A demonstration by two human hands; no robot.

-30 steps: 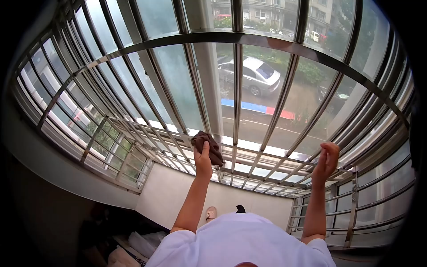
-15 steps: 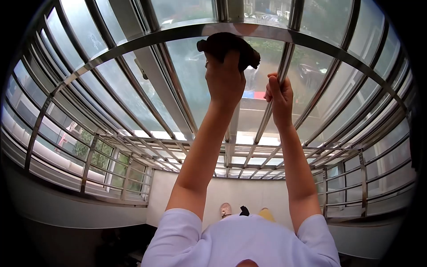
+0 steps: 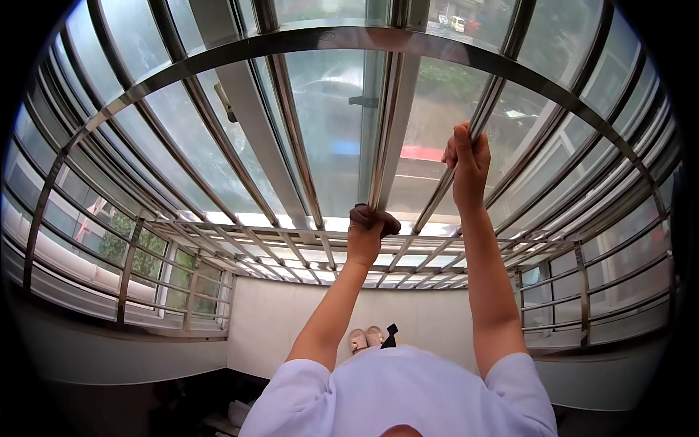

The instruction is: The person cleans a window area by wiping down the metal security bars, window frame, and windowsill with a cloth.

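Observation:
A dark brown cloth (image 3: 381,221) is bunched in my left hand (image 3: 363,244), whose fingers are closed on it. It presses around the lower end of an upright metal bar (image 3: 386,138), close to the horizontal grille at the bottom. Higher up and to the right, my right hand (image 3: 470,166) is wrapped around another shiny metal bar (image 3: 435,195), thumb pointing up. No cloth shows in that hand.
A curved metal crossbar (image 3: 349,40) spans the bars above both hands. Glass panes and a window handle (image 3: 225,102) lie behind them. Below is the metal lattice (image 3: 342,255), then a pale ledge (image 3: 284,313) with my shoes (image 3: 366,338) near it.
My left hand has moved down with the cloth, from just under the curved crossbar to the bar's lower end. My right hand still grips its bar. The view has shifted slightly.

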